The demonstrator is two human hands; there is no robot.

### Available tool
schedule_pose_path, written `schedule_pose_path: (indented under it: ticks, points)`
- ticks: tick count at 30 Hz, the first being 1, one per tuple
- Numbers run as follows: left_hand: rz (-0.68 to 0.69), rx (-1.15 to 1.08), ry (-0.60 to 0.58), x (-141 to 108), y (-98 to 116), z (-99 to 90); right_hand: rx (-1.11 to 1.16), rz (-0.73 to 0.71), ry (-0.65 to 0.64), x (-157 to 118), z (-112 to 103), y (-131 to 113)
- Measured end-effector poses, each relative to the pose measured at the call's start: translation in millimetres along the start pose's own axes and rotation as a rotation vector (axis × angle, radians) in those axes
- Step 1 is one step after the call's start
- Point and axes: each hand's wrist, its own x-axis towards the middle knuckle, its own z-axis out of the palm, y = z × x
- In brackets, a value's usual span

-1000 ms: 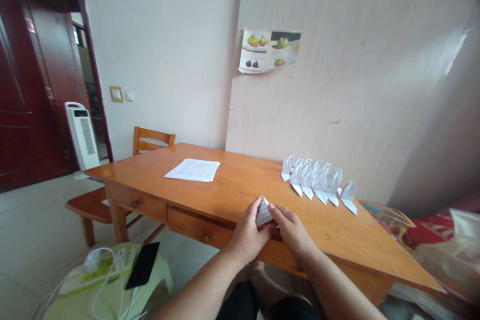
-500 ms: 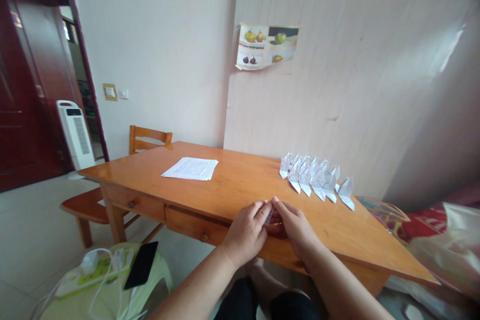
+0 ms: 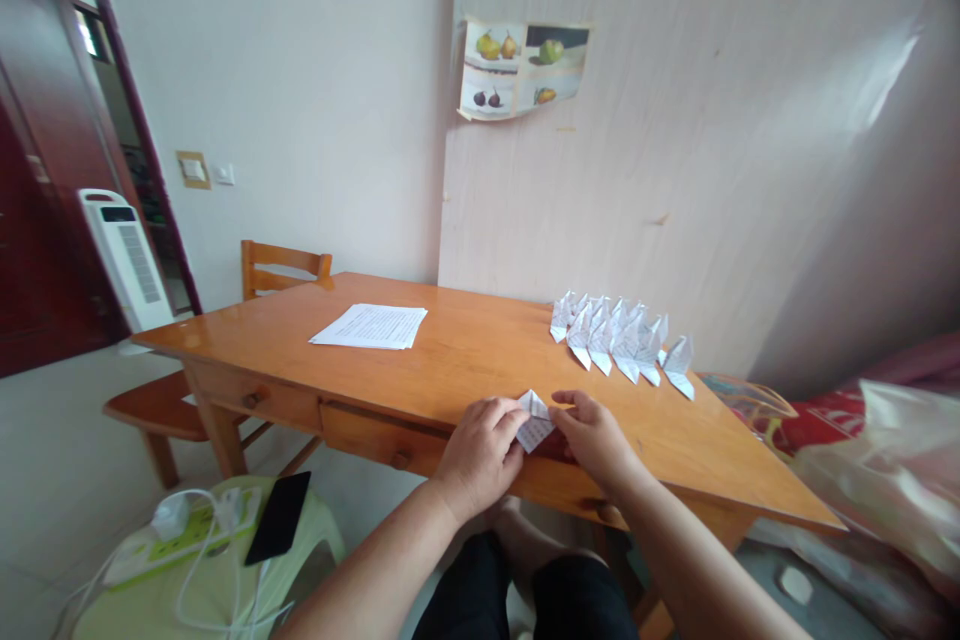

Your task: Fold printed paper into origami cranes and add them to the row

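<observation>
A small folded sheet of printed paper (image 3: 535,428) is held up near the table's front edge, its diamond shape facing me. My left hand (image 3: 484,448) pinches its left side, fingers closed together. At its right corner, my right hand (image 3: 592,432) grips with thumb and fingertip, the index finger bent above. Farther back on the right stand several folded paper pieces (image 3: 616,335) in rows, made of similar printed paper. A stack of printed sheets (image 3: 371,326) lies flat toward the left of the table.
The wooden table (image 3: 457,350) has a slightly pulled-out drawer (image 3: 382,442) at its front. A pale green stool (image 3: 315,540) at lower left bears a power strip (image 3: 180,545) with cables and a black phone (image 3: 279,518). Plastic bags (image 3: 885,460) lie at right.
My hands have parted somewhat, and the folded paper between them now shows as a diamond. My right fingers have shifted to its right corner. The view has tilted slightly.
</observation>
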Motion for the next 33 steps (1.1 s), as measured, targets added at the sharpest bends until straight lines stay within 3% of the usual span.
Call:
schedule_pose_path:
  ticks: [4, 10, 22, 27, 33]
  points:
    - [-0.014, 0.031, -0.038, -2, 3, -1.9, -0.213, -0.175, 0.071, -13, -11, -3]
    - [-0.020, 0.088, -0.085, -3, 5, -0.3, -0.652, -0.563, -0.040, -35, -11, -7]
    - [-0.079, 0.118, -0.072, 0, 2, -0.8, -0.828, -0.585, -0.064, -40, -11, 0]
    - [-0.091, 0.148, -0.120, 7, 2, -5.2, -0.824, -0.589, -0.084, -39, -11, -2]
    - [-0.129, 0.145, -0.166, 21, -5, -5.3, -0.755, -0.462, -0.112, -25, -13, -1]
